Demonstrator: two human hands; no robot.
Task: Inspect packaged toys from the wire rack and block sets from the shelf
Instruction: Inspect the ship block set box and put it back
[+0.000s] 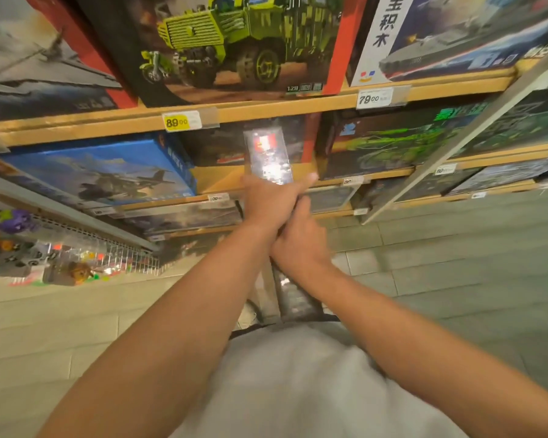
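I hold a long clear packaged toy [268,156] upright in front of the wooden shelf [266,107]; it has a red-and-white label near its top. My left hand [266,200] is shut around its middle, thumb out to the right. My right hand [301,245] sits just below and against the left, fingers curled on the package's lower part. A blurred glossy dark strip [295,295] shows beneath the right hand. Block set boxes fill the shelves: a green truck box [228,45], a blue aircraft box [108,172], a green tank box [386,143].
The wire rack [76,257] with several small packaged toys stands low at the left. Price tags [181,121] hang on the shelf edges. A pale upright post [456,137] slants across the right. Grey floor tiles [456,263] lie below.
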